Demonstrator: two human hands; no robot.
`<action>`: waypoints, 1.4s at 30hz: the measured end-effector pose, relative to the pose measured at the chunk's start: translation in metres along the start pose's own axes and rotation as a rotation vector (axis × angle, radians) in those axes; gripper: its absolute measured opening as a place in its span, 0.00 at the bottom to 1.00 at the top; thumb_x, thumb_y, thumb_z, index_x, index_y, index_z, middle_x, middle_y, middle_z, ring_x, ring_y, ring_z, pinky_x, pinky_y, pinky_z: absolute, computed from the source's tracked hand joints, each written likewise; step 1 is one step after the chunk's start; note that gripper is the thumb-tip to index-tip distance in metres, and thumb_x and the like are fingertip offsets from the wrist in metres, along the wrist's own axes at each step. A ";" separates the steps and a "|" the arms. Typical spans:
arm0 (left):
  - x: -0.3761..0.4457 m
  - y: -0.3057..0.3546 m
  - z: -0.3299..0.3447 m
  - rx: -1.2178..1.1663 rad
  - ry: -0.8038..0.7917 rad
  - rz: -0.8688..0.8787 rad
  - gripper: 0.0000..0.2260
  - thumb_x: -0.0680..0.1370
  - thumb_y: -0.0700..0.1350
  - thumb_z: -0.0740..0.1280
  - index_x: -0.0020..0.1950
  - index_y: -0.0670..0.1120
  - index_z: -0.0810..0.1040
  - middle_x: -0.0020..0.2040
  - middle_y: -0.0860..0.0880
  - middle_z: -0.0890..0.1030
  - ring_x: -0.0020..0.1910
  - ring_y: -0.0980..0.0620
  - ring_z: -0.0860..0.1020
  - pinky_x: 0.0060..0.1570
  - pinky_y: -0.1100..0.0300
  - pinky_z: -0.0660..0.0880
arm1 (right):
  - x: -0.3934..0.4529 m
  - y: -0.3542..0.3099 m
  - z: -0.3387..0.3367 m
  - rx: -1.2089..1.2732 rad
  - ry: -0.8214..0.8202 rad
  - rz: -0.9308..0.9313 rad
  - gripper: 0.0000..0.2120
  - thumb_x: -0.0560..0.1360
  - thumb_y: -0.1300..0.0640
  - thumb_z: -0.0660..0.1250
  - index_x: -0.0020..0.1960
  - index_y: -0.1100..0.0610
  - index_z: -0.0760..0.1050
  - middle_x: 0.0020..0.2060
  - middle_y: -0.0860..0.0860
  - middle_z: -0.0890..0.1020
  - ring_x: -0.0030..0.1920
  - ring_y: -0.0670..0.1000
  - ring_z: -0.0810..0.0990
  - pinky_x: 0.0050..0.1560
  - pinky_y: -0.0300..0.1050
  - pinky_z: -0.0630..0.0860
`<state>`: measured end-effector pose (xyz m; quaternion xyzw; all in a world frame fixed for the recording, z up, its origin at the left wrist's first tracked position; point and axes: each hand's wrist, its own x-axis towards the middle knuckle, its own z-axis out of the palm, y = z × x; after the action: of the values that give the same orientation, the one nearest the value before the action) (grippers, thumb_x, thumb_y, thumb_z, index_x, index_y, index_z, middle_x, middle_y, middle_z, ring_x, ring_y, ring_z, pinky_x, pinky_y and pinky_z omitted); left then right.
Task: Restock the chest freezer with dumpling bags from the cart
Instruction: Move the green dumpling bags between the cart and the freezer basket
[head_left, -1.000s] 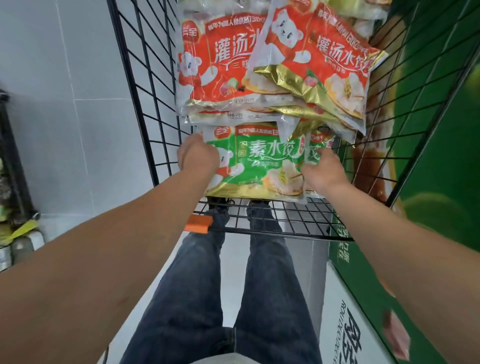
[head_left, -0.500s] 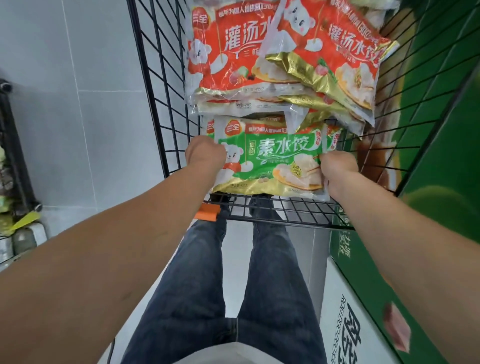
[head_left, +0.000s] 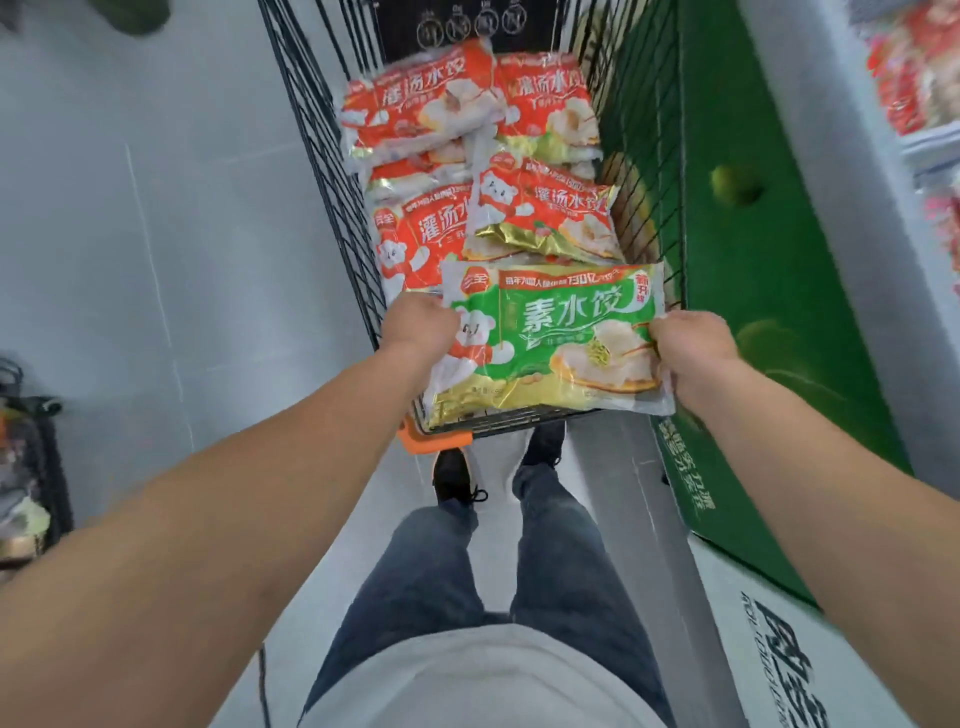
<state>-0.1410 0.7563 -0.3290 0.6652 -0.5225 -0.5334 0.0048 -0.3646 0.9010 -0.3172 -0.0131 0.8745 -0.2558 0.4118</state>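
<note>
1. A green dumpling bag (head_left: 561, 332) is held flat between both hands, face up, above the near end of the wire cart (head_left: 322, 171).
2. The bag's left edge is gripped by the left hand (head_left: 418, 327), whose fingers are curled around it.
3. The bag's right edge is gripped by the right hand (head_left: 693, 353), fingers likewise curled over the plastic.
4. The near lower edge of the bag is seen hanging over the cart's near rim, just above an orange corner piece (head_left: 434, 441).
5. Further into the cart, several red dumpling bags (head_left: 540, 213) are piled, overlapping one another and tilted at different angles.
6. The pile is partly covered by the far edge of the green bag.
7. A green-sided chest freezer (head_left: 727, 260) is seen just beside the cart on the right; blurred red packets (head_left: 909, 83) are visible in its opening at the upper right.
8. Below the bag, the person's jeans (head_left: 467, 571) and dark shoes (head_left: 454, 475) are seen on the pale tiled floor (head_left: 156, 260).
9. A dark rack (head_left: 26, 457) with blurred items is visible at the left edge.
</note>
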 end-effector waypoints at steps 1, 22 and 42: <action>-0.004 0.007 -0.002 0.005 -0.006 0.036 0.07 0.76 0.39 0.67 0.38 0.45 0.75 0.39 0.43 0.78 0.38 0.45 0.76 0.40 0.56 0.72 | -0.009 0.000 -0.006 0.040 0.016 -0.009 0.15 0.78 0.60 0.62 0.63 0.62 0.78 0.51 0.58 0.81 0.47 0.54 0.78 0.57 0.55 0.80; -0.206 0.175 0.282 0.180 -0.257 0.559 0.08 0.75 0.41 0.68 0.36 0.43 0.77 0.35 0.45 0.78 0.41 0.43 0.78 0.42 0.53 0.75 | -0.058 0.197 -0.314 0.679 0.481 0.005 0.11 0.77 0.63 0.60 0.37 0.57 0.76 0.33 0.56 0.77 0.33 0.52 0.71 0.32 0.45 0.63; -0.227 0.268 0.563 0.419 -0.438 0.643 0.15 0.79 0.40 0.68 0.33 0.47 0.71 0.32 0.49 0.71 0.33 0.51 0.70 0.35 0.59 0.68 | 0.065 0.312 -0.463 0.886 0.642 0.250 0.11 0.72 0.58 0.63 0.34 0.56 0.81 0.37 0.55 0.85 0.39 0.54 0.80 0.40 0.50 0.75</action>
<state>-0.7026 1.1038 -0.2603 0.3265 -0.7885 -0.5158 -0.0754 -0.6853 1.3586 -0.2612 0.3436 0.7598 -0.5392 0.1182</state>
